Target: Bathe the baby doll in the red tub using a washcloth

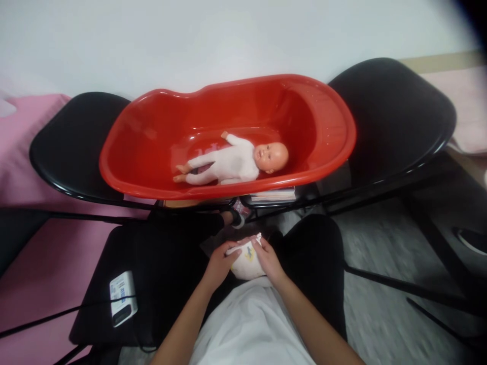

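Hands together over the lap: left hand (220, 261) and right hand (268, 257) both pinch the upper edge of a white diaper (247, 267) with yellow print, thumbs on top. Out past the knees, a red tub (144, 152), and there's the doll (232, 159) in white, on its back close to the near edge, head towards the right end, feet left! A left chair (72, 147) and right chair (395, 109), both black, flank it. By the black seat's (91, 314) left edge, a white device (120, 286) lies under a cable (68, 313).
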Motion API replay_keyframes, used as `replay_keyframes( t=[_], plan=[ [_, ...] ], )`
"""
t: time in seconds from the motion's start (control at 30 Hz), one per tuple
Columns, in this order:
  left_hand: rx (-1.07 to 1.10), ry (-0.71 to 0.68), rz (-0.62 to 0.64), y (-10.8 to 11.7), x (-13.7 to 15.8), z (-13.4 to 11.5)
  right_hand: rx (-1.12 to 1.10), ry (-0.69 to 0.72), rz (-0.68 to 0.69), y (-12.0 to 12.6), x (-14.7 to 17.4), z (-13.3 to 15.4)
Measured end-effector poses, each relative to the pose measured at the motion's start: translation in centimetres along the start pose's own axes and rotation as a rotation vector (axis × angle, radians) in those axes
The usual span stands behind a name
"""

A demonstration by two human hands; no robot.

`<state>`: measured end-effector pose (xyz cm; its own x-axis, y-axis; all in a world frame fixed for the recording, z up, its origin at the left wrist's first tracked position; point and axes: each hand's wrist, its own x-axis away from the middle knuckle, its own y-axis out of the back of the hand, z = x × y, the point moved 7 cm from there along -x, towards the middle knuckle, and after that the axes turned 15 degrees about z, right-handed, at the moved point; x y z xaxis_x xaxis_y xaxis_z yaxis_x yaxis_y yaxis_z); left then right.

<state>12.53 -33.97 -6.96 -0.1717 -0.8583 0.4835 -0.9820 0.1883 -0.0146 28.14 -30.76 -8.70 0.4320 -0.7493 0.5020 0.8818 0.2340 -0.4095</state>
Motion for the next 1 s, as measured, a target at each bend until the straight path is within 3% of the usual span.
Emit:
replay_keyframes(
  t=[0.17,0.37,0.43,0.53,0.6,0.7,0.83,1.0],
  plan=[
    [0.054,-0.008,-0.132,0.0,0.5,-1.1,0.013,0.038,0.0,0.0,-0.1,0.3],
    [0.423,0.023,-0.308,-0.3,0.4,0.0,0.031,0.036,-0.034,-0.2,-0.1,0.1],
    [0.591,0.047,-0.293,-1.3,0.3,0.8,-0.033,0.022,-0.08,0.3,-0.3,-0.4],
    [0.746,0.155,-0.136,-3.9,-0.2,2.2,-0.105,0.018,-0.183,1.4,-0.4,-0.4],
    [0.729,0.201,-0.087,-4.9,-0.4,3.0,-0.113,0.04,-0.199,1.6,-0.4,0.1],
    [0.537,0.111,-0.164,-4.2,-0.7,2.8,-0.194,0.018,-0.128,0.9,-0.4,0.3],
    [0.309,-0.005,-0.243,-3.2,-0.7,1.0,-0.414,-0.116,0.004,-0.6,-0.2,-0.6],
    [0.278,-0.038,-0.263,-2.9,-0.5,0.3,-0.51,-0.258,0.103,-1.6,-0.3,-1.3]
  ],
)
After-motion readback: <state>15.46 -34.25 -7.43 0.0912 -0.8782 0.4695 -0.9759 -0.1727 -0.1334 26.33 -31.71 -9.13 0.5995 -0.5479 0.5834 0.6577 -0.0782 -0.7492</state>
